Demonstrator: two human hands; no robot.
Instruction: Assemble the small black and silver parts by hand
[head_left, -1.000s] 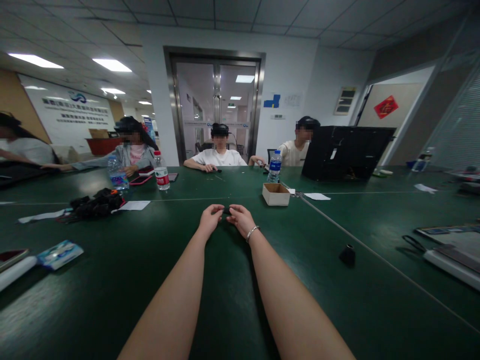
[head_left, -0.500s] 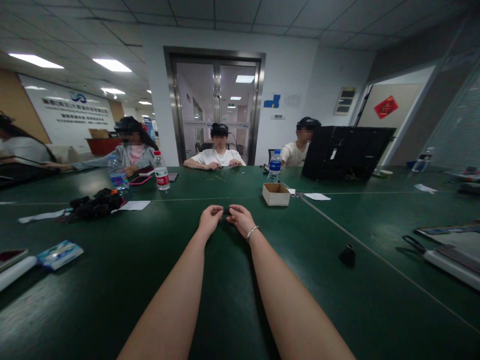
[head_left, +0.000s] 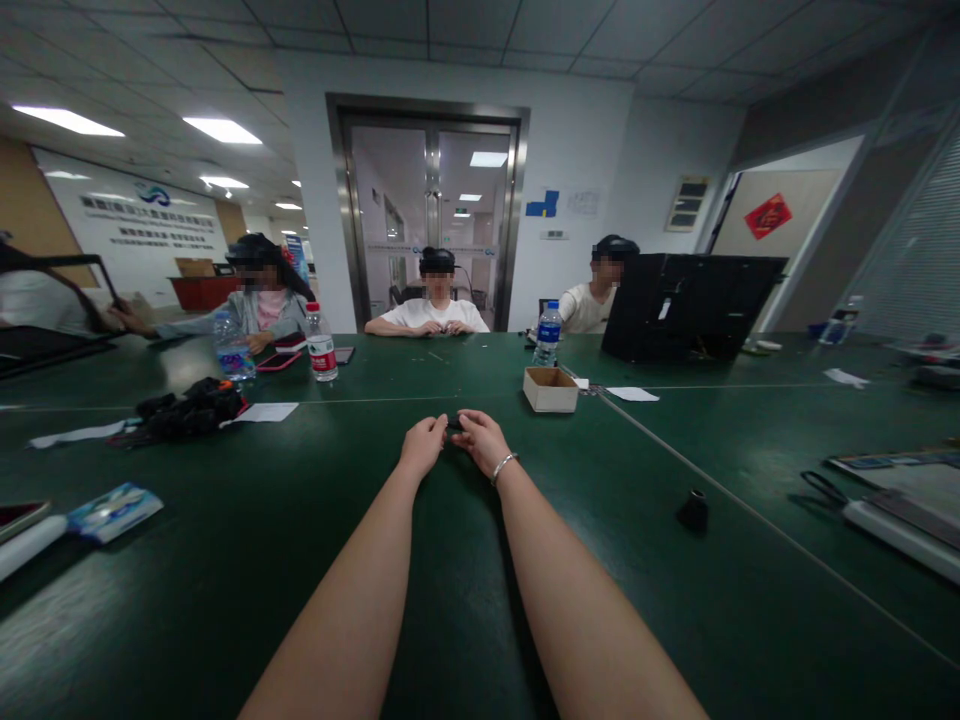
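Both arms reach forward over the green table (head_left: pixel 450 600). Between the fingertips is a small dark object (head_left: pixel 454 423), mostly covered and too small to name. My left hand (head_left: pixel 424 445) is closed, its thumb and fingers pinched at the object's left side. My right hand (head_left: pixel 481 440), with a silver bracelet (head_left: pixel 505 467) at the wrist, curls its fingers closed on the right side of the same object. An open cardboard box (head_left: pixel 550 391) stands beyond my right hand.
A black cone-shaped piece (head_left: pixel 694 511) stands to the right. Bottles (head_left: pixel 322 345) (head_left: pixel 548 333), a dark tangled bundle (head_left: pixel 191 408) and a black monitor (head_left: pixel 690 305) are farther off. A blue-white packet (head_left: pixel 114 512) lies left. Several people sit around the table.
My left hand has shifted slightly right, closer to my right hand, and its fingers now meet the dark object. My right hand stays nearly in place.
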